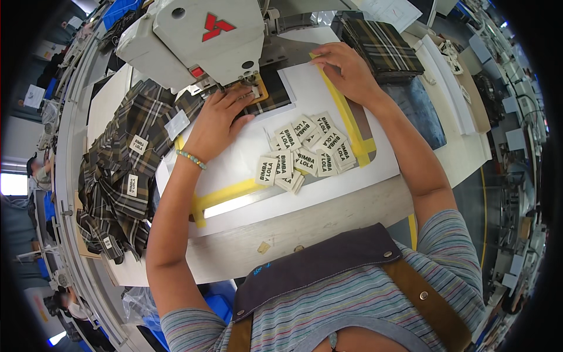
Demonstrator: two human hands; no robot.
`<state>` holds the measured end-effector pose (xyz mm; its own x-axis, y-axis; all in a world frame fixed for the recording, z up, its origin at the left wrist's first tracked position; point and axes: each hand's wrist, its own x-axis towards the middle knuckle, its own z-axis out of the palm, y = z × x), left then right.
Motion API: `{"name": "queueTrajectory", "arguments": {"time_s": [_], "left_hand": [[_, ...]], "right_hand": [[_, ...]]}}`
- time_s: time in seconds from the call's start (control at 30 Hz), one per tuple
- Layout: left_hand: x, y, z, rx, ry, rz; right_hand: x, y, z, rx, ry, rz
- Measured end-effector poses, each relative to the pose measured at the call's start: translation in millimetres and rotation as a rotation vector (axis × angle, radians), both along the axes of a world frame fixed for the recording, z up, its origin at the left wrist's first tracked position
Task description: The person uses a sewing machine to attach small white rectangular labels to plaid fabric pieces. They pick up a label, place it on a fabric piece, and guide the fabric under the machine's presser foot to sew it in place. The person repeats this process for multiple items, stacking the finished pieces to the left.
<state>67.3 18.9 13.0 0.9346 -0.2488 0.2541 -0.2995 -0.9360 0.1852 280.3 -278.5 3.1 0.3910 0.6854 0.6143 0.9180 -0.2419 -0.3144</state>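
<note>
My left hand [220, 120] lies with its fingers stretched out beside the needle area of a white sewing machine [205, 41]. Its fingertips touch the dark plaid fabric [272, 94] under the yellow-edged presser frame [258, 91]. A beaded bracelet circles that wrist. Over on the right, my right hand [346, 73] rests its extended fingertips near the upper end of a yellow tape strip [337, 100], thumb apart, with nothing visible in it. Between my arms, several cream fabric labels [305, 158] with dark print lie loosely piled on the white work surface [234, 170].
Crumpled plaid pieces [117, 170], some bearing cream labels, drape over the table's left side. A folded stack of plaid fabric [381, 50] stands at the far right. Beyond it is a long white tray [451, 82] holding small items. The table's front edge [293, 234] runs before my body.
</note>
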Motion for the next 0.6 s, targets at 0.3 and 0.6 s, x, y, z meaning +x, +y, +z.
{"name": "queueTrajectory", "arguments": {"time_s": [0.3,0.6], "left_hand": [[4,7,-3,-0.011,-0.026,-0.046],[14,12,-1,-0.004,0.012,0.012]], "right_hand": [[1,0,-1,-0.016,0.014,-0.013],[-5,-4,-1,0.001,-0.007,-0.006]]}}
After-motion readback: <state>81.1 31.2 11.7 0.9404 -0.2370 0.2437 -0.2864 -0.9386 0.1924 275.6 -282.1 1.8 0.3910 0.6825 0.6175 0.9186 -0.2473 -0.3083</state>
